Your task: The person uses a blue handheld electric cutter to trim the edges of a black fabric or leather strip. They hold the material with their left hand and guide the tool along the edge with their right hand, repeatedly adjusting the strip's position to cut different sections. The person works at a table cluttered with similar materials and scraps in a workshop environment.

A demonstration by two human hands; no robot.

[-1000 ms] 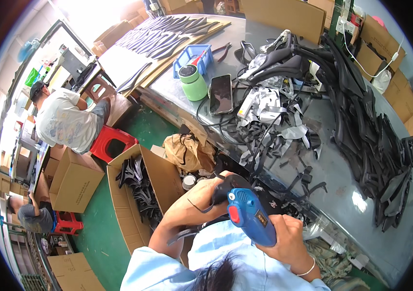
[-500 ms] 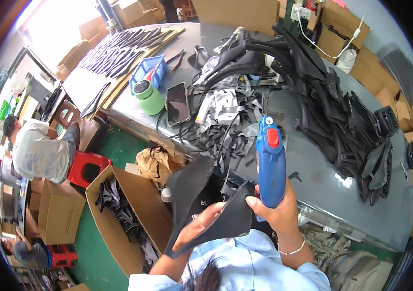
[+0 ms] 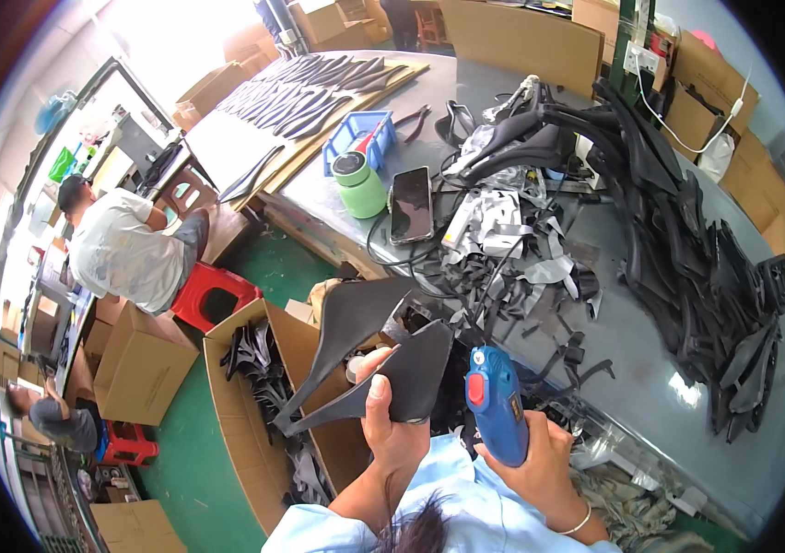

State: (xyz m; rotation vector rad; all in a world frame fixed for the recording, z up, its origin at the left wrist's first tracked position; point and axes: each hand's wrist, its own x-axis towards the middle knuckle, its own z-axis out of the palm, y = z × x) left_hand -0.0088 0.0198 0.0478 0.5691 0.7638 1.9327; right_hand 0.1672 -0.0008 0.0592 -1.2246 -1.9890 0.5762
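A black V-shaped trim panel [image 3: 420, 373] with two broad wings and narrow joined ends is held up in front of my body. My left hand [image 3: 394, 438] grips it, with the thumb across the face of the nearer wing. My right hand [image 3: 540, 470] is wrapped round a blue handheld power tool [image 3: 503, 415] with a red button. The tool is upright, just right of the panel and apart from it. Its working end is hidden. Beyond both hands, black and grey cut strips [image 3: 521, 267] lie heaped on the metal table [image 3: 632, 405].
Black moulded parts [image 3: 669, 249] pile up on the table's right. A phone [image 3: 412, 205], green jar [image 3: 357, 184] and blue basket [image 3: 379, 129] stand at its left, beside a board [image 3: 268, 175] bearing dark pieces. An open carton [image 3: 319, 415] is near my left arm. Two people sit further left.
My left hand has turned, bringing its thumb onto the panel's near face. The tool has moved down and away from the panel's edge. The whole view has shifted, with the table further right.
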